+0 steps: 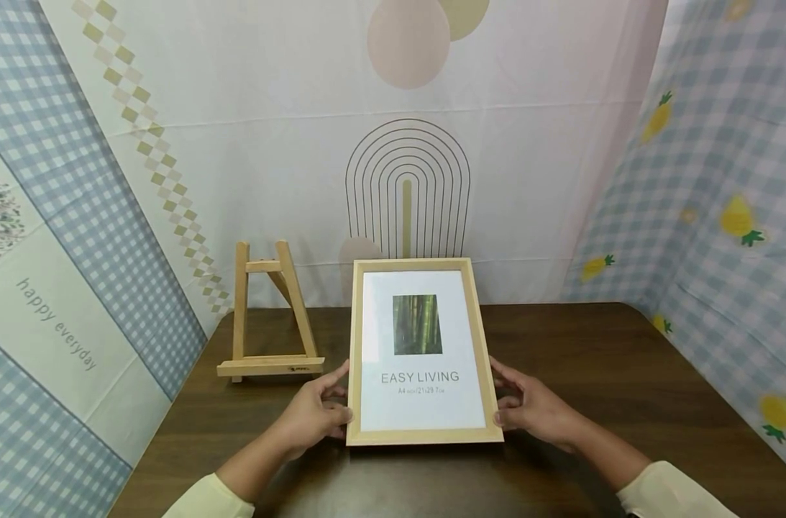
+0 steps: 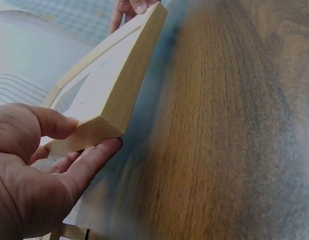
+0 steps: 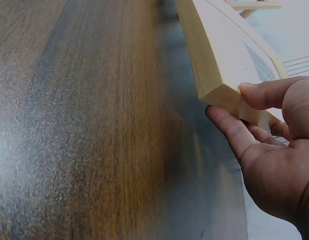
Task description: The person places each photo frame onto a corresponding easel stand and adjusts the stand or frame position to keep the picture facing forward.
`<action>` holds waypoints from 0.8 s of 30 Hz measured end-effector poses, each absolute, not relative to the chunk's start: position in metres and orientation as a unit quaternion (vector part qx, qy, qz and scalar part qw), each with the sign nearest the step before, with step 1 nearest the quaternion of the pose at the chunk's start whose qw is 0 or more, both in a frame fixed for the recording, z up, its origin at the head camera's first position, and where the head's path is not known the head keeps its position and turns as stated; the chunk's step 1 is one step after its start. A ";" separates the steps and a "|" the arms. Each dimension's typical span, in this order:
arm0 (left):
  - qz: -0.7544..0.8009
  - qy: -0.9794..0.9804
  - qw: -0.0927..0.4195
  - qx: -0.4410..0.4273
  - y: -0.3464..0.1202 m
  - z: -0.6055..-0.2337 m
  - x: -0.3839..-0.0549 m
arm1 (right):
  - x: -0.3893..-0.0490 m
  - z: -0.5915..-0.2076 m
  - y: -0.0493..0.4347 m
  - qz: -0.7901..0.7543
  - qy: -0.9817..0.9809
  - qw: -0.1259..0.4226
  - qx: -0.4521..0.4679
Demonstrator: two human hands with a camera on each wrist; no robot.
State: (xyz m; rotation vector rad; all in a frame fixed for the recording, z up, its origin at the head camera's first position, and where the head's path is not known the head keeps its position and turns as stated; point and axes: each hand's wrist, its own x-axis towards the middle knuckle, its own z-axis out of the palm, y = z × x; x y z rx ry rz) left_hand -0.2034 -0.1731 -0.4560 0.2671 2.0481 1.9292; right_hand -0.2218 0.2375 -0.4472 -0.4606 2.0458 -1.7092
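Observation:
A light wood picture frame (image 1: 425,436) is held between both hands, its face turned up toward the head camera and its far end raised. Behind its glazing lies a white sheet with a bamboo photo and the words EASY LIVING. My left hand (image 1: 315,410) grips the left side near the lower corner, thumb on the front edge and fingers beneath, as the left wrist view shows. On the opposite side my right hand (image 1: 535,410) grips the frame the same way near its lower right corner (image 3: 214,95). To the left stands a small wooden easel (image 1: 270,365), apart from both hands.
The dark brown wooden table (image 1: 561,338) has rounded far corners. A pale patterned cloth (image 1: 270,180) hangs behind it. Blue checked cloths (image 1: 723,288) enclose the right and left sides. The easel stands near the table's back left edge.

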 end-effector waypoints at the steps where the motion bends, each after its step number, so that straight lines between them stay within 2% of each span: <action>1: 0.673 0.716 0.156 0.096 -0.173 -0.456 -0.204 | -0.222 -0.447 0.237 -0.617 0.739 0.216 -0.164; 24: 0.655 0.737 0.134 0.100 -0.172 -0.455 -0.207 | -0.226 -0.449 0.235 -0.610 0.753 0.194 -0.155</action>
